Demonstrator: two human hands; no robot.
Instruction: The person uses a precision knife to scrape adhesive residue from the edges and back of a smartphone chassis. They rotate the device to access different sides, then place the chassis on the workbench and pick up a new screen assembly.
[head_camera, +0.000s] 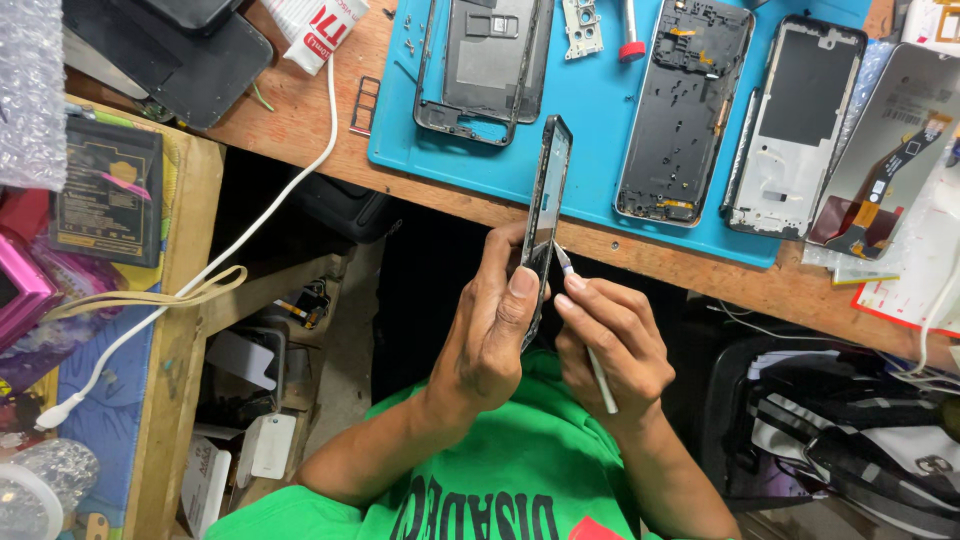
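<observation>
My left hand (490, 325) grips a phone frame (547, 190) edge-on, held upright in front of my chest, its top end reaching over the blue mat (590, 110). My right hand (612, 340) holds a thin white tool (600, 372) like a pen, its tip touching the frame's right edge just below the middle. Both hands are close together above my green shirt.
On the blue mat lie a black phone frame (485, 65), a black inner housing (685, 110), and a white-backed frame (795, 120). A screen with flex cable (885, 150) lies at right. A white cable (250, 225) runs down left. A battery (105, 190) rests on a side shelf.
</observation>
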